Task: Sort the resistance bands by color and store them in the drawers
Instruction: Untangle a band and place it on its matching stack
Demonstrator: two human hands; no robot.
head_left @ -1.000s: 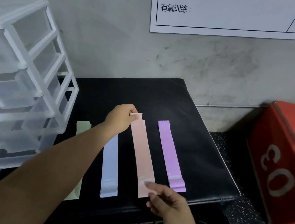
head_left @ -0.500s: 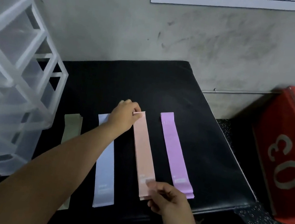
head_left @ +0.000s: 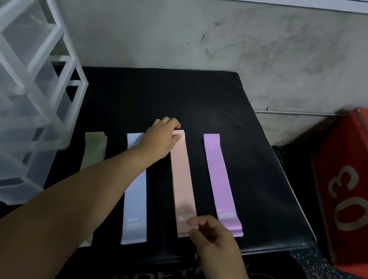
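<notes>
1. Grey scuffed wall (head_left: 148,24) at the back, w/ a white printed sheet (head_left: 298,0) at top. Below it, a black pad (head_left: 221,101) is the work surface.
2. Clear plastic drawer unit (head_left: 28,89) stands at left, by the pad's left edge. Its contents are too blurred to tell. Red box (head_left: 352,191) marked "03" sits at right, apart from the pad.
3. Four bands lie flat on the pad, side by side w/ gaps, each running near to far. Left to right: green band (head_left: 93,148), partly hidden by the forearm, then blue band (head_left: 136,204), pink band (head_left: 183,183), purple band (head_left: 217,179).
4. Left hand (head_left: 161,140) reaches across the blue band to the pink band's far end. Fingers curl over the far edge and the thumb lies on top, approx. a pinch.
5. Right hand (head_left: 212,239) is at the pink band's near end. Thumb and forefinger pinch it; the other fingers are loosely curled.
6. Handling, as a judgement: the pink band looks thin, light and floppy, prob. rubbery w/ some grip. Layered edges at the near end suggest a stack of several, so layers may slide apart.
7. Best hold: both short ends at once, as now, which keeps the strip taut and the layers together. It prob. needs folding to fit a drawer.
</notes>
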